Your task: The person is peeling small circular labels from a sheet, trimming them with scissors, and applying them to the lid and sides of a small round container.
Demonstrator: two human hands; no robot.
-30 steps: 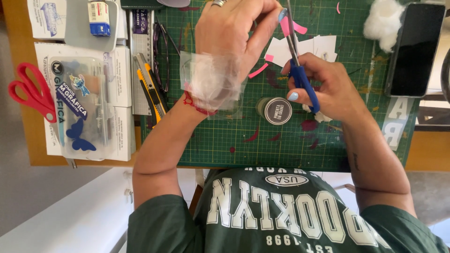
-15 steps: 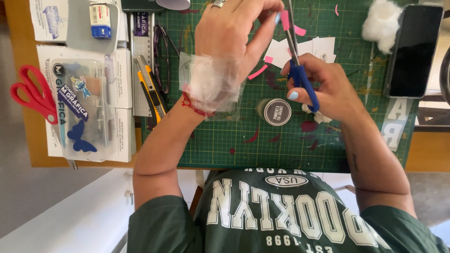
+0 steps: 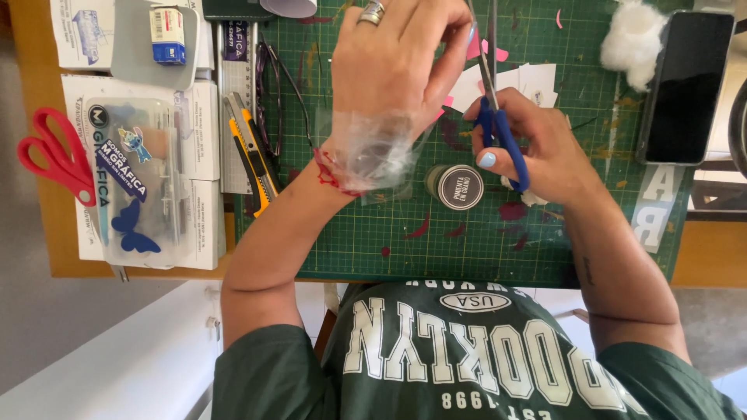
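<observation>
Head view, right hand point(image 3: 537, 148): fingers threaded through the blue handles of a pair of scissors point(image 3: 498, 117), thumb with a pale blue nail showing; it grips them firmly, blades pointing away from the body.
Head view, scissors: blades upright in the picture, meeting a pink paper scrap point(image 3: 476, 48) at the fingertips of the other hand.
Head view, left hand point(image 3: 397, 70): raised over the mat, ring on one finger, fingers pinched on the pink paper scrap; a crumpled clear plastic bag point(image 3: 377, 152) hangs below the palm by the wrist, and whether the hand holds it or it only drapes there cannot be told.
Head view, wrist: a red string band point(image 3: 331, 173) circles the left wrist.
Head view, work surface: a green cutting mat point(image 3: 373, 241) with a grid and dark paint stains, lying on a wooden table point(image 3: 39, 233).
Head view, small jar point(image 3: 457, 187): round, dark lid, on the mat just below and between the two hands.
Head view, white paper pieces point(image 3: 537, 82): on the mat behind the scissors.
Head view, left of mat: yellow utility knife point(image 3: 249, 152), metal ruler point(image 3: 232, 101), clear plastic case point(image 3: 136, 183) with blue butterfly shapes, red scissors point(image 3: 54, 155) at the table edge.
Head view, right of mat: white cotton wad point(image 3: 634, 39) beside a dark phone point(image 3: 689, 85) lying face up.
</observation>
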